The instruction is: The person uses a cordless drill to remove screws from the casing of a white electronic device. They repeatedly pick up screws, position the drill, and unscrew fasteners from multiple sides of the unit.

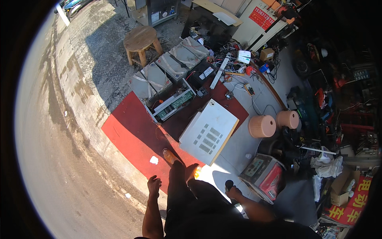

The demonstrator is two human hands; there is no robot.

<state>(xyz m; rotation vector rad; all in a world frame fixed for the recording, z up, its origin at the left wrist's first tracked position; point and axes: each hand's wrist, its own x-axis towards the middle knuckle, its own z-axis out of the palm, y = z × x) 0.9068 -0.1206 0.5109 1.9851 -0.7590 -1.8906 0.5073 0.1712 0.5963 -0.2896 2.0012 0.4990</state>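
Right hand [234,194], lower centre: fingers are gripping a dark, round-ended handheld object [229,184], its exact kind being hard to tell; it is pointing away from the body, just beside the red-and-grey boxy machine [262,175], which is standing on the pale grey floor [232,153].

Left hand [154,185], lower left: fingers are curling loosely, partly open, and are hanging near the edge of the red rectangular mat [127,119]. A crumpled white scrap [154,160] is lying on the mat beyond this hand.

White metal case with dark vent slots [209,131]: lying in front of the person, covering part of the mat and reaching over its right edge.

Open metal chassis with green circuit boards [175,104]: resting on the mat beyond the case, to its left.

Grey strapped blocks [153,81]: standing in a row behind the chassis, a black box-shaped unit [203,73] sitting beside them.

Round wooden stool [140,39]: standing behind the row.

Long silver bar [220,73]: lying near a tangle of mixed cables [227,57].

Two pink ribbed round stools [262,126]: standing side by side, right of the case.
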